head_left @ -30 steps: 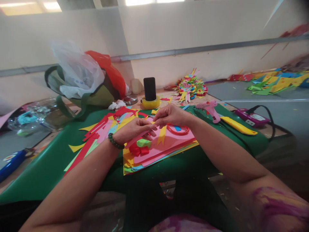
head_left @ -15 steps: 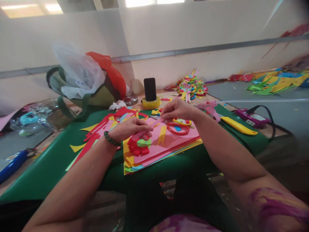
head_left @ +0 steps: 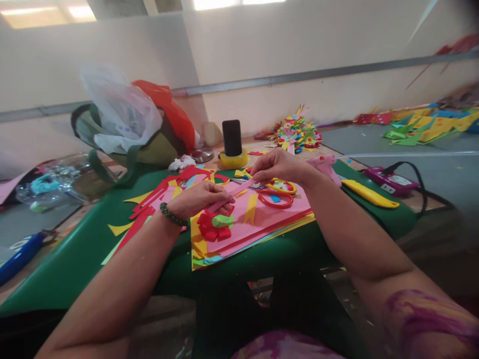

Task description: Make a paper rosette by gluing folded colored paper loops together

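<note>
A narrow pink paper strip stretches between my two hands. My left hand, with a dark bead bracelet at its wrist, pinches the strip's lower left part. The fingertips of my right hand close on its upper right end. Below the left hand lies a red paper flower with a green centre, on a stack of pink paper sheets. A yellow notched paper piece rests to its right. Scissors with red and yellow handles lie under the right hand.
Red paper strips litter the green cover at left. A pink glue gun, a yellow cutter and a purple power socket lie at right. Behind stand a phone on a yellow tape roll, a bag and paper flowers.
The right hand has shifted very slightly, with the pink strip still held between both hands. Slightly more of the red flower shows below the left hand.
</note>
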The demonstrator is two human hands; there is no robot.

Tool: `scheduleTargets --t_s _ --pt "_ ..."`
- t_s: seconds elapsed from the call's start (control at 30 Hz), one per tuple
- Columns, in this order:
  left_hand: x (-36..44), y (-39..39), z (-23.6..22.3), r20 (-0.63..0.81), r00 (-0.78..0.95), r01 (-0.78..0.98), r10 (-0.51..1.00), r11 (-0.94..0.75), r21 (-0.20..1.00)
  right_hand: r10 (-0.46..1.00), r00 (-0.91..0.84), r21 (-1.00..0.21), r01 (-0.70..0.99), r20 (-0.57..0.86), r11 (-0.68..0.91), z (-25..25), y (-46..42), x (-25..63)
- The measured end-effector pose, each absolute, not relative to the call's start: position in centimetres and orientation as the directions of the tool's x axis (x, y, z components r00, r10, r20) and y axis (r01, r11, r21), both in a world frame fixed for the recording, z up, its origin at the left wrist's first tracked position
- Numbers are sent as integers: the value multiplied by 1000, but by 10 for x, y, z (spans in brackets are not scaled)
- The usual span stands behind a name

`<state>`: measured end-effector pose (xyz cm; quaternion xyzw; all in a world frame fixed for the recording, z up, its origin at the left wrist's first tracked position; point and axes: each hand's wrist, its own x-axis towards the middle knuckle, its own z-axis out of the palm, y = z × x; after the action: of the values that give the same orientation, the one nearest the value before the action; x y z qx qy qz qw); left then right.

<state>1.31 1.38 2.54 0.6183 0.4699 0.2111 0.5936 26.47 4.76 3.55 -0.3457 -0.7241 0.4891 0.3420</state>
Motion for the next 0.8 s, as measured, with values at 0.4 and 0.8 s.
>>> scheduleTargets --t_s 0.4,0.8 --pt "17 9 30 -267 385 356 883 125 926 839 -526 -958 143 138 247 35 49 265" --pt "11 10 34 -236 441 461 866 7 888 820 -563 -955 172 105 240 38 46 266"
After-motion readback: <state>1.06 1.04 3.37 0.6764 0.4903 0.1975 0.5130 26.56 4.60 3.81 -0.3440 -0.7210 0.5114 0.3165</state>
